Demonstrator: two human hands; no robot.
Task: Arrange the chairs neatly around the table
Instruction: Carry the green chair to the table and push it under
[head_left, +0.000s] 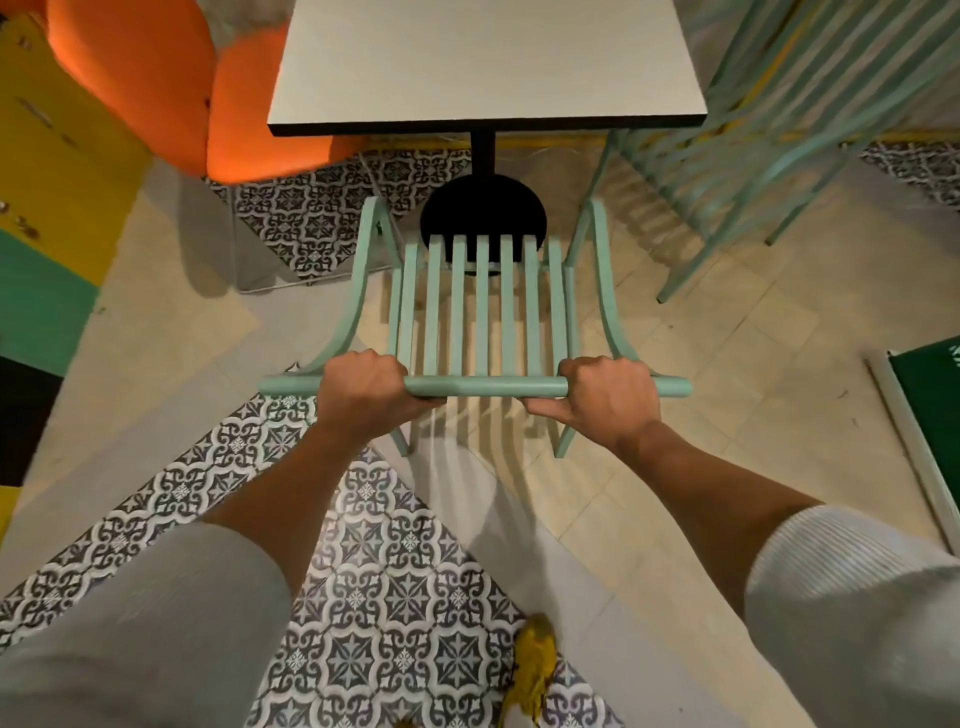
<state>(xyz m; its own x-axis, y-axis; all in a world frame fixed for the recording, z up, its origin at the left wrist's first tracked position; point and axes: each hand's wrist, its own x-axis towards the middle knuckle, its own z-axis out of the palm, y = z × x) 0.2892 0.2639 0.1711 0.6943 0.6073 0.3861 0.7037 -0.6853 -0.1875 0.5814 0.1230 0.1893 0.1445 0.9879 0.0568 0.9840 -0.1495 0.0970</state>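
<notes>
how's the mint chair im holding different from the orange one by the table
The mint chair is built of thin open slats you can see the floor through; the orange chair is solid and padded-looking. The mint chair faces the table's near edge, while the orange chair sits at its left side. Both hands, left and right, have a grip on the mint chair's top rail; nothing touches the orange chair. Both stand close to the table.
</notes>
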